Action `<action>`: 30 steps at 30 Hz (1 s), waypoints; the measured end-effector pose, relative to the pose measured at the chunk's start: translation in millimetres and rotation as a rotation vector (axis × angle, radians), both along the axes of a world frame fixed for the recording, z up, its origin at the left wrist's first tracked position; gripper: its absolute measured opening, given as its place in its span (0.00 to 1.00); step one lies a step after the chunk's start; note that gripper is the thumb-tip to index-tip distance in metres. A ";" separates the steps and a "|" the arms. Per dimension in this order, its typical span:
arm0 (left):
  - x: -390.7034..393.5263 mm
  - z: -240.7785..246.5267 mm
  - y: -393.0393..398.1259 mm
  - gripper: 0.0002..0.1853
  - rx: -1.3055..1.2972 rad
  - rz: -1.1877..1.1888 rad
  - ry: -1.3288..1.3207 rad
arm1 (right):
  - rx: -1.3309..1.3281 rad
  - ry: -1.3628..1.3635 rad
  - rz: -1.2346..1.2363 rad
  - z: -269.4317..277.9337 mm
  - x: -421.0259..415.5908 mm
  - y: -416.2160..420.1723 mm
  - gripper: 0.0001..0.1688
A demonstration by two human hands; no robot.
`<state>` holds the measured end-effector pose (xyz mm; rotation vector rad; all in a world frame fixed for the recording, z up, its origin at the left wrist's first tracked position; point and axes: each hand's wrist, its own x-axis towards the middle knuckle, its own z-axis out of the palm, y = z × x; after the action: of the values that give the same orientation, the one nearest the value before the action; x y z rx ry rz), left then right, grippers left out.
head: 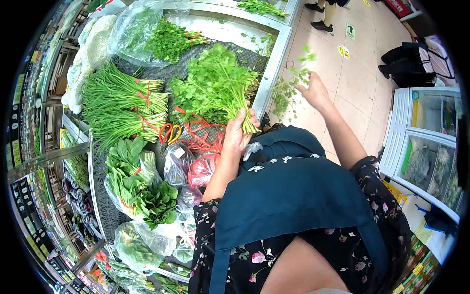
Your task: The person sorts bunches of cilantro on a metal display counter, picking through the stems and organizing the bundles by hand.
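Note:
My left hand (240,126) grips a bunch of fresh cilantro (216,84) by its stems, the leaves fanning out over the dark mesh mat (161,75) on the display stand. Out past the stand's metal rim, my right hand (315,92) is raised over the aisle. A blurred loose cilantro sprig (306,57) is by its fingertips; whether the fingers pinch it I cannot tell. Orange-handled scissors (169,134) lie on the mat left of my left hand. Red ties (205,136) are strewn beside them. More stems (253,88) show partly behind the bunch.
Tied Chinese chives (125,106), leafy greens (126,172) and bagged vegetables (139,242) crowd the stand. Cilantro scraps (282,97) lie below its metal rim (273,73). Across the tiled floor (345,77) stands a glass-topped freezer (422,147). A person's legs (328,14) are in the aisle.

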<state>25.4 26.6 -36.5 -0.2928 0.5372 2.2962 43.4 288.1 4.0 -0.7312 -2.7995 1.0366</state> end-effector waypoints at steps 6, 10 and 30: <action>8.1 6.0 9.1 0.16 -0.198 -0.088 0.133 | -0.601 0.104 0.197 5.1 -13.4 -66.2 0.13; 9.9 6.9 7.5 0.17 -0.278 -0.109 0.187 | -0.624 0.082 0.205 10.4 -19.7 -78.1 0.07; -12.0 -32.4 -1.9 0.17 -0.025 0.244 0.012 | -1.066 0.518 0.250 64.1 39.1 -74.8 0.04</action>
<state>13.5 24.7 -68.9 -0.3751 0.5625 2.5293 82.4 213.3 68.1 -0.0690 -1.7801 2.3633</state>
